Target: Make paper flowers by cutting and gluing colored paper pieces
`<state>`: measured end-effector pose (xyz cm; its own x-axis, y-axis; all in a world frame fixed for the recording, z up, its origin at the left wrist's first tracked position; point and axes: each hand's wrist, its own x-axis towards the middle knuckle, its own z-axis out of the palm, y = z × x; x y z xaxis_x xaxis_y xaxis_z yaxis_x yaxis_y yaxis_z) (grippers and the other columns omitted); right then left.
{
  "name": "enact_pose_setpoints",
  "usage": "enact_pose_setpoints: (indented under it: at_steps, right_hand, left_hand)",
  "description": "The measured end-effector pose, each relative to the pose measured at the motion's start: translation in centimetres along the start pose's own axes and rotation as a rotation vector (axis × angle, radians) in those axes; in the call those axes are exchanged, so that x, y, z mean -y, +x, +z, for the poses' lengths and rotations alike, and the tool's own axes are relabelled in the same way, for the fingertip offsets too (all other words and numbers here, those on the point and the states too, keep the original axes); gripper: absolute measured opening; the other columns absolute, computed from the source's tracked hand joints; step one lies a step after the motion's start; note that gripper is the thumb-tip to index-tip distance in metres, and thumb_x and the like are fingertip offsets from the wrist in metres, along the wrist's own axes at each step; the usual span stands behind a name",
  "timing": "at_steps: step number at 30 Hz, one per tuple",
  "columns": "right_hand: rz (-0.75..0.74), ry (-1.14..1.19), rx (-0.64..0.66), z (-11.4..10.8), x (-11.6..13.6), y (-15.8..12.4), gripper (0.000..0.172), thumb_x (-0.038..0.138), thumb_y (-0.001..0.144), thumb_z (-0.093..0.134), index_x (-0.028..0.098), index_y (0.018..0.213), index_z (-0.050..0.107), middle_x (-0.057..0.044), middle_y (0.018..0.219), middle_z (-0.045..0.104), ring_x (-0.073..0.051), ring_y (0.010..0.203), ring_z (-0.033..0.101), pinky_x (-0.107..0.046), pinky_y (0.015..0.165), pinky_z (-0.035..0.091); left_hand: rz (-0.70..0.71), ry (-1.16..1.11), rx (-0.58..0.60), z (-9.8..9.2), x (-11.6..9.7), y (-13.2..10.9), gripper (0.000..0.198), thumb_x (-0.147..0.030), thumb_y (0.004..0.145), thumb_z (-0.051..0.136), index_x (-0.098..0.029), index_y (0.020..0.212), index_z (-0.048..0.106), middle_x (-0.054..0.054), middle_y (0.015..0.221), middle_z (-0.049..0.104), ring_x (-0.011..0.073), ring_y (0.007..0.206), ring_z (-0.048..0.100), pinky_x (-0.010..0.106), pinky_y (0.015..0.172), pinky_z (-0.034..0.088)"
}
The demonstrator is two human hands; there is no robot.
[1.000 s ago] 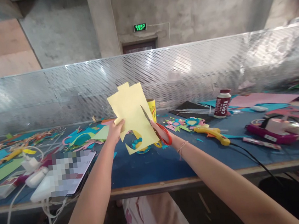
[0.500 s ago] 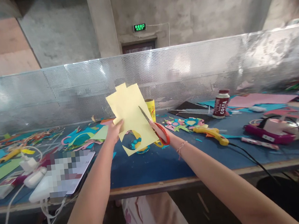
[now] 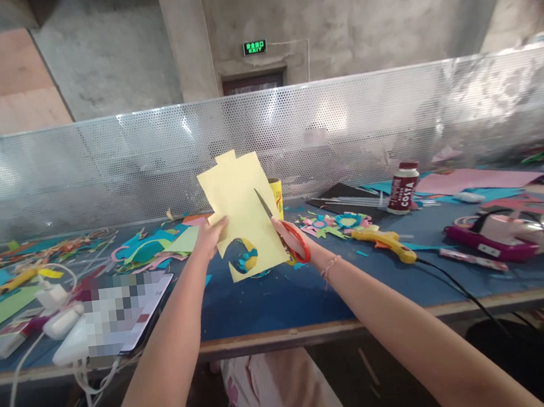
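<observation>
My left hand (image 3: 210, 234) pinches the left edge of a pale yellow sheet of paper (image 3: 239, 194), held up above the table. The sheet has a round hole cut near its lower edge and a small tab at the top. In my right hand (image 3: 291, 234) are red-handled scissors (image 3: 300, 247), their blade tip pointing up and left across the front of the paper. The blades look closed. Behind the sheet stands a yellow tube (image 3: 276, 198), partly hidden. Through the hole a blue and yellow paper flower (image 3: 246, 258) shows on the table.
A yellow glue gun (image 3: 386, 243), paper flowers (image 3: 346, 221) and a brown bottle (image 3: 402, 188) lie or stand to the right. At left are a tablet (image 3: 149, 307), white cables (image 3: 17, 392) and paper scraps (image 3: 145, 248). A perforated metal panel (image 3: 150, 158) runs behind.
The yellow paper has shifted slightly right and turned a little more upright. Both hands stay nearly in place, the scissors still in front of the sheet.
</observation>
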<state>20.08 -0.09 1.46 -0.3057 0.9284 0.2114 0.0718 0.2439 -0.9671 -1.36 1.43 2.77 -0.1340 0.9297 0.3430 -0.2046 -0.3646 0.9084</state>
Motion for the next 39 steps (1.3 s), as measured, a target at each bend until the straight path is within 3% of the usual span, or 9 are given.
enact_pose_setpoints:
  at_steps: [3, 8, 13, 17, 19, 24, 28, 30, 39]
  right_hand:
    - [-0.052, -0.104, -0.066, -0.1, 0.1, -0.1, 0.049, 0.066, 0.073, 0.039, 0.019, 0.065, 0.048, 0.003, 0.042, 0.041, -0.007, 0.033, 0.037, -0.020, 0.031, 0.032]
    - [-0.031, -0.094, -0.047, 0.2, 0.5, -0.3, 0.047, 0.065, 0.074, 0.037, 0.020, 0.065, 0.044, 0.005, 0.042, 0.037, -0.007, 0.032, 0.035, -0.020, 0.031, 0.030]
    - [0.060, 0.121, 0.213, -0.6, 1.0, -0.6, 0.046, 0.063, 0.076, 0.037, 0.019, 0.066, 0.042, 0.006, 0.049, 0.037, -0.004, 0.037, 0.031, -0.018, 0.035, 0.027]
    - [0.068, -0.065, 0.482, -3.3, 2.4, -2.0, 0.040, 0.054, 0.078, 0.042, 0.017, 0.071, 0.052, 0.004, 0.053, 0.043, -0.006, 0.043, 0.036, -0.021, 0.041, 0.031]
    - [0.012, -0.173, 0.505, -4.9, 3.1, -2.8, 0.033, 0.047, 0.077, 0.049, 0.016, 0.075, 0.058, 0.002, 0.058, 0.049, -0.007, 0.047, 0.040, -0.021, 0.044, 0.033]
    - [-0.030, -0.323, 0.344, -7.5, 4.1, -3.4, 0.025, 0.038, 0.072, 0.056, 0.018, 0.086, 0.062, -0.001, 0.065, 0.056, -0.011, 0.053, 0.047, -0.023, 0.046, 0.036]
    - [-0.132, -0.484, 0.247, -8.9, 3.8, -2.2, 0.033, 0.034, 0.068, 0.061, 0.020, 0.098, 0.060, -0.003, 0.082, 0.060, -0.015, 0.068, 0.054, -0.026, 0.058, 0.042]
    - [-0.176, -0.557, 0.261, -9.3, 3.3, -1.6, 0.036, 0.035, 0.065, 0.064, 0.021, 0.098, 0.060, -0.003, 0.088, 0.061, -0.017, 0.077, 0.055, -0.027, 0.066, 0.043]
    - [-0.125, -0.774, 0.253, -8.0, 3.8, -1.7, 0.050, 0.044, 0.056, 0.069, 0.027, 0.103, 0.061, -0.004, 0.102, 0.062, -0.024, 0.088, 0.056, -0.031, 0.073, 0.041]
  left_hand:
    - [0.009, -0.004, -0.003, 0.0, 0.1, 0.0, 0.042, -0.031, 0.054, 0.073, -0.013, 0.090, 0.062, 0.010, 0.084, 0.066, 0.0223, 0.074, 0.063, 0.038, 0.074, 0.048]
    - [0.006, 0.015, -0.005, -0.2, 0.1, 0.2, 0.042, -0.032, 0.055, 0.072, -0.013, 0.091, 0.062, 0.010, 0.086, 0.066, 0.0218, 0.074, 0.063, 0.037, 0.073, 0.049]
    - [0.040, 0.032, -0.096, -0.9, 0.3, 0.8, 0.043, -0.033, 0.054, 0.072, -0.014, 0.092, 0.062, 0.011, 0.091, 0.066, 0.0227, 0.076, 0.063, 0.036, 0.070, 0.049]
    - [0.125, 0.090, -0.245, -2.4, 0.4, 1.8, 0.040, -0.034, 0.057, 0.069, -0.017, 0.093, 0.062, 0.009, 0.096, 0.065, 0.0212, 0.082, 0.062, 0.034, 0.074, 0.049]
    - [0.163, 0.122, -0.317, -3.4, 0.2, 2.3, 0.038, -0.032, 0.058, 0.069, -0.018, 0.092, 0.062, 0.009, 0.096, 0.064, 0.0206, 0.084, 0.061, 0.033, 0.076, 0.048]
    - [0.192, 0.227, -0.395, -5.2, -1.0, 2.9, 0.036, -0.034, 0.058, 0.068, -0.015, 0.088, 0.063, 0.009, 0.088, 0.065, 0.0218, 0.079, 0.062, 0.034, 0.073, 0.049]
    - [0.152, 0.235, -0.241, -5.8, -2.6, 2.1, 0.037, -0.034, 0.058, 0.069, -0.015, 0.089, 0.063, 0.009, 0.085, 0.066, 0.0222, 0.075, 0.062, 0.035, 0.072, 0.049]
    - [0.112, 0.252, -0.176, -5.7, -3.2, 1.5, 0.038, -0.033, 0.057, 0.070, -0.015, 0.090, 0.064, 0.009, 0.083, 0.066, 0.0231, 0.074, 0.062, 0.036, 0.071, 0.049]
    - [0.138, 0.532, -0.134, -3.8, -4.4, 0.3, 0.038, -0.039, 0.062, 0.066, -0.013, 0.089, 0.064, 0.011, 0.086, 0.066, 0.0236, 0.073, 0.062, 0.033, 0.069, 0.049]
